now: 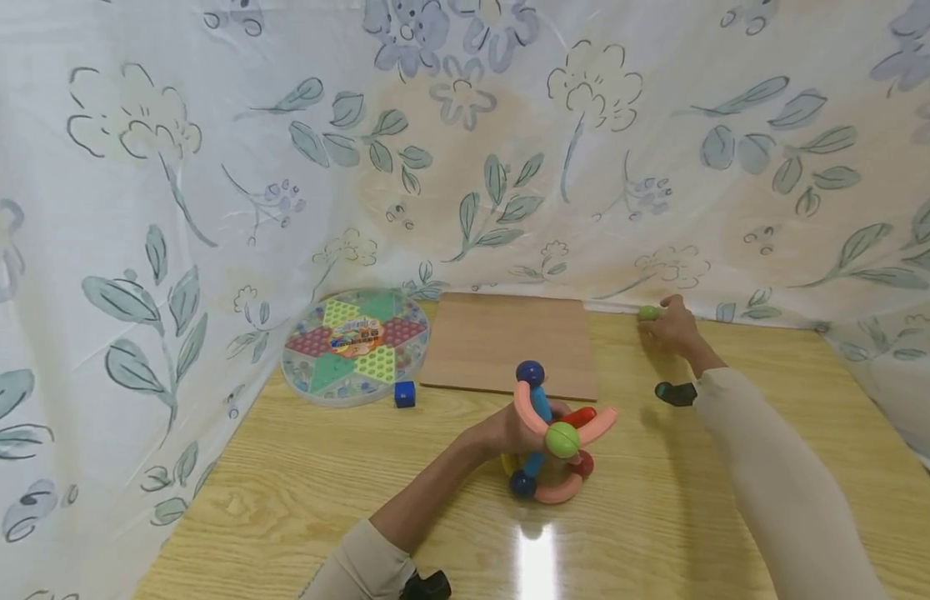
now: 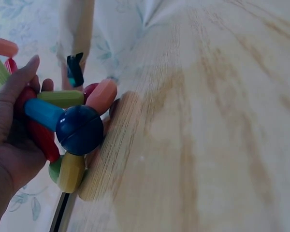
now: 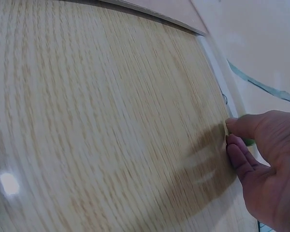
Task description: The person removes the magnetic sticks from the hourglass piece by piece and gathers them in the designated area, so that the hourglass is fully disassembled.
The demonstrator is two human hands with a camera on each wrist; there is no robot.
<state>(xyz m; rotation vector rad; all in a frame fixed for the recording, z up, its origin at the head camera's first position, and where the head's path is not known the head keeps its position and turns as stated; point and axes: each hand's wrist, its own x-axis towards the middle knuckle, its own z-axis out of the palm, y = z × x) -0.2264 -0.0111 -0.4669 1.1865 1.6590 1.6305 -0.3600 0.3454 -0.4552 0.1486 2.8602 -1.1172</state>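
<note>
My left hand (image 1: 502, 433) grips a toy structure (image 1: 552, 442) of curved pink, red, blue and yellow rods joined by balls, resting on the wooden table (image 1: 300, 483). A green ball (image 1: 562, 439) faces me, and dark blue balls sit at its top and bottom. In the left wrist view the left hand (image 2: 9, 130) curls round the red rods beside a dark blue ball (image 2: 79, 129). My right hand (image 1: 673, 329) reaches to the table's far edge, where its fingertips pinch a small green piece (image 1: 648, 312). In the right wrist view the right hand (image 3: 261, 169) mostly hides the green piece (image 3: 250, 142).
A round game board (image 1: 355, 346) with coloured triangles lies at the back left, with a small blue cube (image 1: 405, 394) beside it. A flat brown wooden board (image 1: 510, 343) lies behind the toy. Floral cloth (image 1: 210, 167) walls in the table on three sides.
</note>
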